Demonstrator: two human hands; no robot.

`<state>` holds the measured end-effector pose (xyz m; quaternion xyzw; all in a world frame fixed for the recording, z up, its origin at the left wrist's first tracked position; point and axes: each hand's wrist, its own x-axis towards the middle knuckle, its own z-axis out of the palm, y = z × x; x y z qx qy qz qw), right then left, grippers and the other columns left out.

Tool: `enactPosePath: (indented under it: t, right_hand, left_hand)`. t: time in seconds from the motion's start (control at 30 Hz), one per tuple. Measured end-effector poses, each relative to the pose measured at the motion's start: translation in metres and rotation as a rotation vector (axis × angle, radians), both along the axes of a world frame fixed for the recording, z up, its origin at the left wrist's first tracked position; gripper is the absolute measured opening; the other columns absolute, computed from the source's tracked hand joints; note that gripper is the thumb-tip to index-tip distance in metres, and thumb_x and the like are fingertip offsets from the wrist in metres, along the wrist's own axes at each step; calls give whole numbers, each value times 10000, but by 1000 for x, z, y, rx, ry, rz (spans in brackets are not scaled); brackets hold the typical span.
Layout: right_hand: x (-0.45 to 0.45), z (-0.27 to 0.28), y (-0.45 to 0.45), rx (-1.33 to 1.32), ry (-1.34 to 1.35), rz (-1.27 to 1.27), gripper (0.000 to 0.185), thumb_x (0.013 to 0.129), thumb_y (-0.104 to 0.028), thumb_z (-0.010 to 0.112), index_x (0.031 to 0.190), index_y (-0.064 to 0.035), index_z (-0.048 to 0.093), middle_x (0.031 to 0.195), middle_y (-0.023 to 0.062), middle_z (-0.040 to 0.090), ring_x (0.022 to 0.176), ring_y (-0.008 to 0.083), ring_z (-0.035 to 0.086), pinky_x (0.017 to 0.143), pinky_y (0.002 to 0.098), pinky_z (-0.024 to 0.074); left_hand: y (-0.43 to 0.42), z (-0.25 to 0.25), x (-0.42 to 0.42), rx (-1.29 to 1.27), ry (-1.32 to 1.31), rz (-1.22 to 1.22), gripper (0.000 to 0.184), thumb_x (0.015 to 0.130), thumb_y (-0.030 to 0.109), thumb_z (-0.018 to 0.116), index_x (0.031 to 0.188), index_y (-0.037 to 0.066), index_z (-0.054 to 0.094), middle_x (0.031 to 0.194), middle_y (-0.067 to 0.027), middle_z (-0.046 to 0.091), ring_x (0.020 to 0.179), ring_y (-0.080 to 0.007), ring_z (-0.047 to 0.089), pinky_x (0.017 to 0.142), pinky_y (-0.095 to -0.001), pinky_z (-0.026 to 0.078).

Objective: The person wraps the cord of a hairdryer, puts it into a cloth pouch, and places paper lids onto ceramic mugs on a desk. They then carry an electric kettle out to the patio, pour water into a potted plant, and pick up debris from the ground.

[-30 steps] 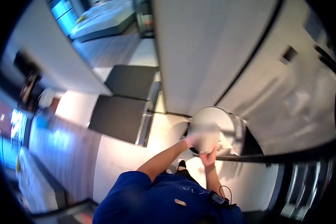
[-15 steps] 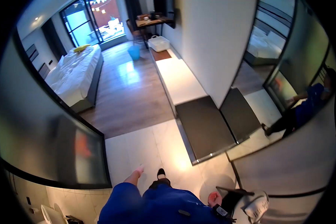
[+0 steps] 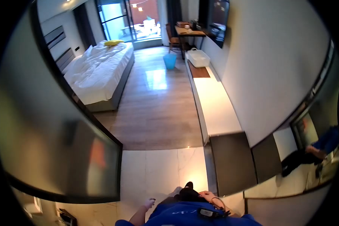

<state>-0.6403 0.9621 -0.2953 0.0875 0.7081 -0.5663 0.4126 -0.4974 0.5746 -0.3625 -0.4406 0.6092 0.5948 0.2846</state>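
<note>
My left hand [image 3: 150, 203] hangs low at the left of my body, over the pale tiled floor. Its fingers look loosely apart, and I see nothing in it. On the other side, my right hand [image 3: 208, 196] is in front of my dark trousers, fingers stretched loosely to the left and holding nothing visible. A dark device [image 3: 208, 213] with a thin cord loop sits by the right wrist. Both hands are small and slightly blurred.
A framed frosted glass panel [image 3: 64, 150] stands on the left. A dark bench top [image 3: 232, 162] joins a long white ledge [image 3: 217, 109] with a white basket [image 3: 198, 58] on it. Beyond are a bed [image 3: 101, 81], a blue bin [image 3: 170, 61], a desk [image 3: 190, 31] and a mirror [image 3: 309, 150].
My view has turned left and moved nearer the room. My right hand has swung from the far right to in front of my body; the stool with white shoes has left view.
</note>
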Motion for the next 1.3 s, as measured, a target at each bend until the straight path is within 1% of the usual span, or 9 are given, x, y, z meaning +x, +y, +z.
enactPosePath:
  t: [0.13,0.3,0.57,0.63,0.73,0.8,0.93,1.07,1.3]
  right_hand:
    - [-55,6,-25,287,25,233,357,772,-89,650,1118,-45,577,817,105,673,698,160,642,592,266,504]
    - [-36,28,-39,-100,-202,-314,314,817,-21,594,1119,13,513,658,105,599,463,141,552,553,320,572]
    - [249,-57,-58,245,-132,-1454,130,790,-86,582,915,-51,582,501,35,423,354,146,410,328,306,412]
    - [311,-52,-88,325,-258,-1489,134,787,-76,581,917,-42,583,515,46,440,365,151,425,333,306,413]
    - [357,-50,-124,324,-326,-1477,141,783,-62,580,920,-30,585,536,63,465,381,159,448,340,307,415]
    - [381,-50,-146,304,-346,-1482,146,780,-53,580,922,-21,587,549,74,482,391,164,464,345,307,416]
    - [434,-55,-179,264,-327,-1542,155,774,-34,579,926,-4,589,576,96,516,412,174,495,354,308,419]
    - [541,-64,-220,245,-311,-1720,165,768,-16,578,930,12,592,604,118,550,434,184,525,363,309,422]
    - [711,-56,-355,350,-401,-2200,182,757,17,576,936,42,597,651,157,609,471,202,579,380,311,427]
  left_hand:
    - [-6,-15,-8,-153,323,-57,339,788,213,542,1092,70,590,918,-80,618,870,-206,592,743,-341,460]
    - [-70,-13,-31,78,-89,115,295,812,269,538,1048,106,606,915,-91,626,839,-210,599,659,-375,469]
    - [-210,-40,-207,-94,121,-2385,557,860,388,546,1326,111,415,1378,-106,409,1209,-302,430,984,-447,345]
    - [-207,-34,-269,-237,334,-2423,460,883,337,523,1236,43,517,1311,-103,490,1178,-283,458,1016,-433,298]
    - [-122,18,-312,-371,7,-1066,296,848,195,489,992,-27,621,967,-203,645,733,-285,643,615,-390,510]
    - [-83,21,-324,-572,423,-1627,289,833,180,464,965,-29,615,881,-199,655,593,-297,634,459,-397,481]
    - [47,37,-251,-371,356,-1075,390,818,247,495,1083,-30,567,948,-196,635,647,-279,630,549,-404,504]
    - [159,56,-118,-435,320,-1628,396,815,277,514,1051,-37,570,951,-195,629,634,-282,633,548,-390,524]
    - [250,109,166,458,456,-2467,390,819,291,539,1120,44,561,1030,-128,609,908,-234,597,756,-336,494]
